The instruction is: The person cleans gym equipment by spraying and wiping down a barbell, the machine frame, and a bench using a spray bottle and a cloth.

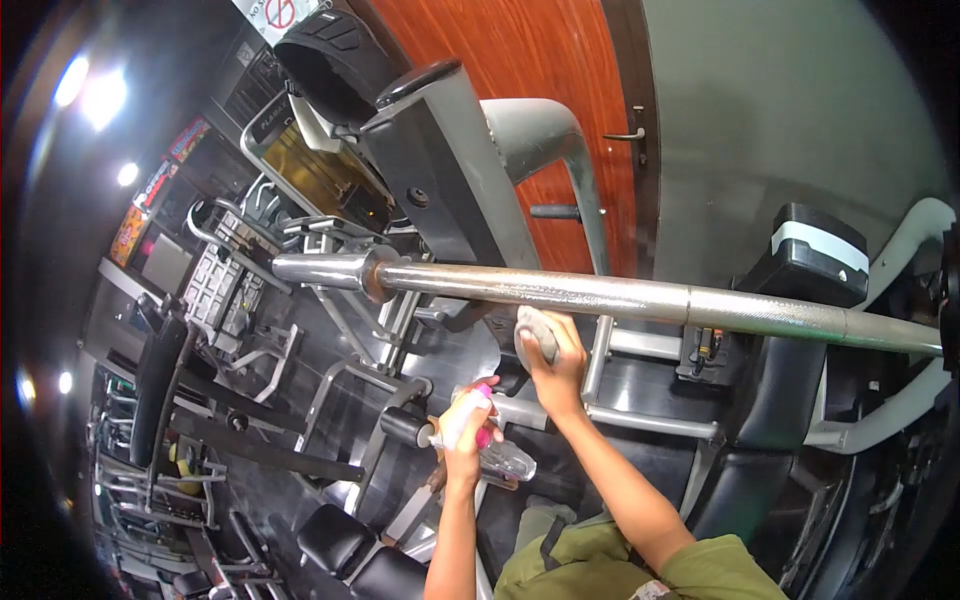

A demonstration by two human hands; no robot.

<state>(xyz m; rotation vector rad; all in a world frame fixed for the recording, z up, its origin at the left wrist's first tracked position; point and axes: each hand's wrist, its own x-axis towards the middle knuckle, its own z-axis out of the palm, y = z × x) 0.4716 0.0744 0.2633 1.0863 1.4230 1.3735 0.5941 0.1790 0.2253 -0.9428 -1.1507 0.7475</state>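
My left hand [463, 425] is closed around a spray bottle [510, 462] with a clear body and pink parts at its top. My right hand [561, 365] grips a wadded grey cloth [536, 335], just below a long metal barbell [590, 293]. Whether the cloth touches the bar cannot be made out. The barbell runs across the view, with its thick sleeve end [325, 271] at the left and some brownish discolouring near the collar.
A grey upright machine frame [455, 170] stands behind the bar. Black padded benches [745, 490] are at the right and a black seat [340, 537] at lower left. More gym machines fill the left side. A wooden door [560, 60] is behind.
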